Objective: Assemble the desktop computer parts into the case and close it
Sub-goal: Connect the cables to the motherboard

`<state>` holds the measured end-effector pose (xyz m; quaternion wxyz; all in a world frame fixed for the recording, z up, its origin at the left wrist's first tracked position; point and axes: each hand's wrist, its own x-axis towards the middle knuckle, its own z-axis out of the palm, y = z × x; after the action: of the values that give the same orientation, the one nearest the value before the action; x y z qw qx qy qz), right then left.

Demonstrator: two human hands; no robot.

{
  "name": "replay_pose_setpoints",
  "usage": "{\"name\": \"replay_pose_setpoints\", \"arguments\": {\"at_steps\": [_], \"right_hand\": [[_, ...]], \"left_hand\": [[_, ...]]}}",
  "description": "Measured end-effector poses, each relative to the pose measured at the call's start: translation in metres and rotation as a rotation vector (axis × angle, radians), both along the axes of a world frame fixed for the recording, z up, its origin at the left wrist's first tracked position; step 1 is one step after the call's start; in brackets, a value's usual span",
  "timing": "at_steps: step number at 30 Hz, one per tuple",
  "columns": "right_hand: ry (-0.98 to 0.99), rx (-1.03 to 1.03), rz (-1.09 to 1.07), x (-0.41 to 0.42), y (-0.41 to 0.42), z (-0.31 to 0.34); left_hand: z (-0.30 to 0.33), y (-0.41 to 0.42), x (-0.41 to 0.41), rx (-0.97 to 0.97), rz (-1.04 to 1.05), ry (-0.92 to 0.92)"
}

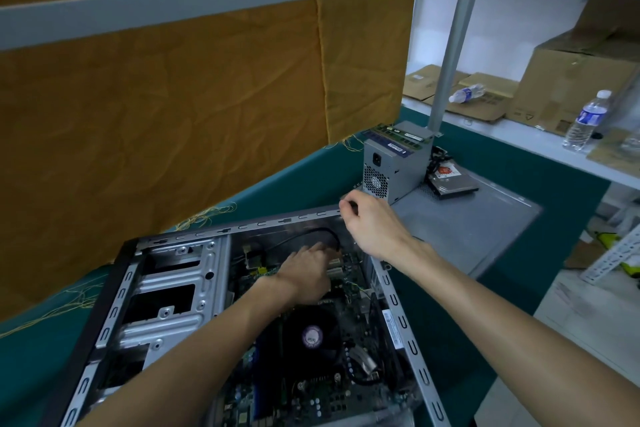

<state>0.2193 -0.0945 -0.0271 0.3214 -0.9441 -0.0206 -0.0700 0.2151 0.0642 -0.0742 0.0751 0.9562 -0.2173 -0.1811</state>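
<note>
Silver-grey case (166, 308) on a teal tablecloth (41, 350), mustard-yellow curtain (173, 97) behind, black cable (311, 231), grey power supply (388, 170).

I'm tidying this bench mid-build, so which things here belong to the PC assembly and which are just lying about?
Job:
case
motherboard
black cable
power supply
RAM sticks
hard drive
side panel

Lying about:
water bottles
cardboard boxes
yellow threads

Left hand (306, 272): my arm reaches forward and down, palm down, fingers hidden from me.
Right hand (369, 222): arm extended, raised higher, fingers curled, pinching something dark.
</note>
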Motion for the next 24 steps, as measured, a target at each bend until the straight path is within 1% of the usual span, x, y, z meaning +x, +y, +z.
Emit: {"name": "replay_pose_setpoints", "arguments": {"at_steps": [3,4,5,6,8,10,11,14,17,21,24], "right_hand": [[-0.236,0.019,0.027,-0.012,0.003,0.011],[-0.247,0.015,0.079,-0.016,0.008,0.018],[-0.188,-0.006,0.150,-0.020,0.013,0.024],[-0.063,-0.045,0.220,-0.023,0.020,0.031],[0.291,-0.130,0.300,-0.022,0.032,0.042],[0.649,-0.144,0.281,-0.018,0.043,0.049],[0.768,-0.148,0.257,-0.015,0.048,0.050],[0.907,-0.228,0.145,-0.002,0.062,0.044],[0.993,-0.395,0.036,0.009,0.071,0.034],[1.120,-0.377,-0.124,0.021,0.072,0.019],[1.114,-0.365,-0.208,0.018,0.072,0.016]], "left_hand": [[0.000,0.009,-0.001,-0.006,0.028,0.002],[0.000,0.011,-0.001,-0.012,0.032,0.015],[0.000,0.011,0.000,-0.015,0.030,0.030],[0.000,0.012,0.001,-0.010,0.026,0.043],[0.002,0.012,0.004,0.021,0.025,0.052],[0.002,0.013,0.006,0.050,0.033,0.066],[0.002,0.014,0.007,0.064,0.028,0.078],[0.005,0.018,0.013,0.118,-0.015,0.100],[0.009,0.023,0.018,0.173,-0.056,0.096],[0.007,0.029,0.018,0.206,-0.079,0.095],[0.007,0.029,0.019,0.203,-0.108,0.070]]}}
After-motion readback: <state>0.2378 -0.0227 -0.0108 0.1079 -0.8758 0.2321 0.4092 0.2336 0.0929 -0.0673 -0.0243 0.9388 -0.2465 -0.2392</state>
